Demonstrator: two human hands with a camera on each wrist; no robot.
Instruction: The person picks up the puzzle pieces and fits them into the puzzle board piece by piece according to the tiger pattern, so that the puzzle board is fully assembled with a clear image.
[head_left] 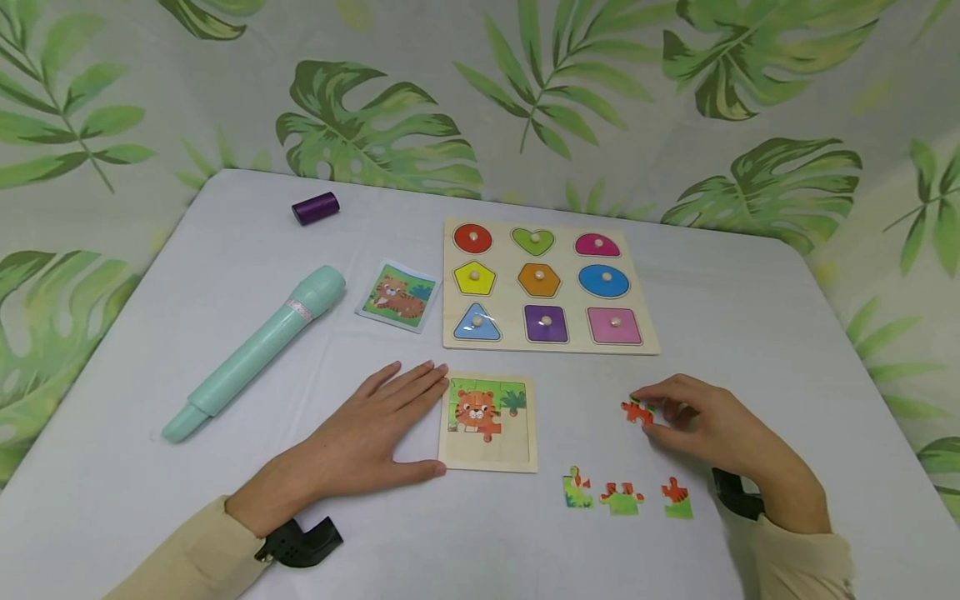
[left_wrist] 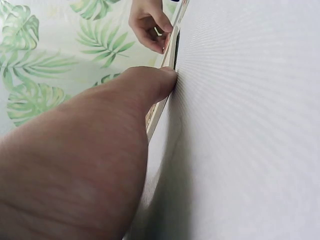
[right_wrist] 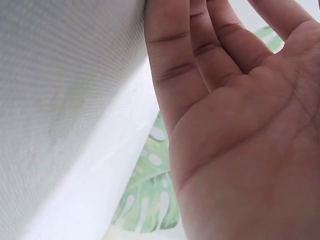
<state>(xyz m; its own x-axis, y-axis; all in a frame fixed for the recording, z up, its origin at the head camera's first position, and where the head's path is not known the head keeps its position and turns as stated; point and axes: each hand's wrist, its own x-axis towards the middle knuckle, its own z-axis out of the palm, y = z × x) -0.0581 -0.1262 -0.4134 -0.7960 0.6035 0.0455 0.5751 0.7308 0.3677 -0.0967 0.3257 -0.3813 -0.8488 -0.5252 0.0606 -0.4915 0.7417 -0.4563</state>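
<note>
A leaf-patterned backdrop [head_left: 420, 83] rises behind the table [head_left: 420, 542], whose white cloth runs to a far edge just beyond the shape board [head_left: 512, 317]. That board, with nine knobbed shapes, has cloth showing along its right side to the table's edge, and only a narrow strip between its near edge and the puzzle tray. A mint-green tube [head_left: 255, 354] lies slantwise at the left, apart from everything else. The left hand [head_left: 360, 437] lies with its fingers extended and thumb apart, fingertips and thumb against the left edge of the puzzle tray [head_left: 532, 429]; the right hand [head_left: 697, 417] pinches an orange puzzle piece between thumb and forefinger, well to the right of that tray, with cloth between. The tray's upper part holds joined tiger pieces, while pale wood shows across its lower part up to the right rim. A tiger picture card [head_left: 400, 296] sits just beside the board's left edge, and a purple cylinder [head_left: 316, 208] lies near the far table edge. Three loose pieces [head_left: 622, 500] lie spaced apart below the right hand, near the tray's lower right; the orange puzzle piece [head_left: 637, 411] is at the fingertips.
</note>
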